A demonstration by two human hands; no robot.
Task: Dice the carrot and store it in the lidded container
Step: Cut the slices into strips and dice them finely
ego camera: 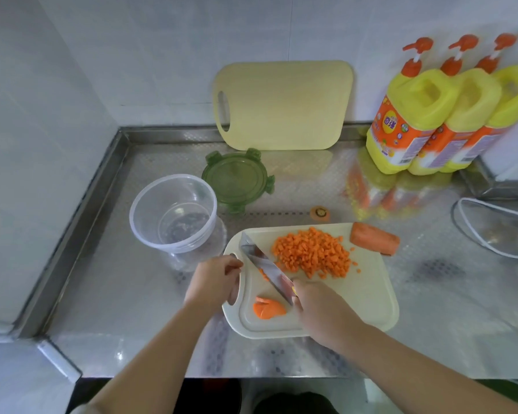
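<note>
Carrot lies in four lots. Nearest, a few thin carrot slices (269,309) overlap on the near left of the white cutting board (359,306), one of two boards in view. The right hand (320,309) is wrapped round the handle of the one knife (265,268). Its blade slants far-left across the board, with the tip close to the board's far left corner. The left hand (214,282) curls its fingers over the board's left rim at the handle slot.

Beyond the blade, the diced pile (311,252) fills the far middle of the board, with a few loose dice at its right. One uncut carrot chunk (374,238) lies across the board's far right corner, partly over the steel counter (117,294). One carrot end (320,212) sits alone on the counter just beyond the board.

One clear container (174,213) stands open just beside the board's far left corner. One green lid (237,179) lies flat behind it, very close. Bare counter runs from the lid to three yellow bottles (425,121) at far right. A glass pot lid (497,231) rests at the right edge. The second board (281,106) leans on the far wall.
</note>
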